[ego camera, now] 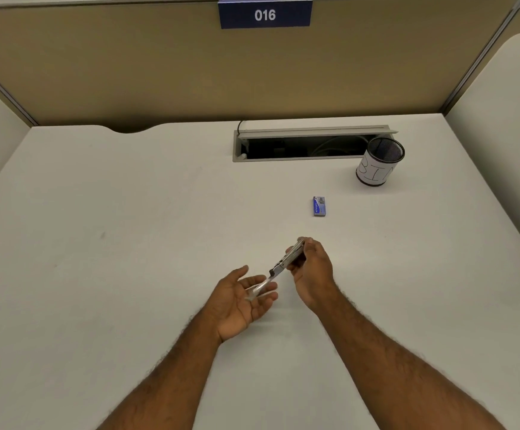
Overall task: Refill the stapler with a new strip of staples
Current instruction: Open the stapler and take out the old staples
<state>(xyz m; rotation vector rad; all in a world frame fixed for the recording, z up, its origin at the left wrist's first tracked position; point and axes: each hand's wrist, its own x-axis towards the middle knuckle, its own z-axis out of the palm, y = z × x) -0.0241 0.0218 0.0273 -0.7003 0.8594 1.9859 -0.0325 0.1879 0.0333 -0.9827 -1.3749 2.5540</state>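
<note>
Now right hand [311, 271] clamps small silver metal stapler [289, 257], tilted; left hand [240, 301], spread, cups blurry silvery strip [260, 288]. Keep palm under, tilt slow. Blue staple box [318, 206] waits on white tabletop [128, 243].

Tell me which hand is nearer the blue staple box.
Right. The right hand, holding the stapler, sits just below the blue staple box; the left hand lies farther down-left.

Office cubicle: partition walls [159, 66], numbered sign [264, 14], white desk [128, 212].
</note>
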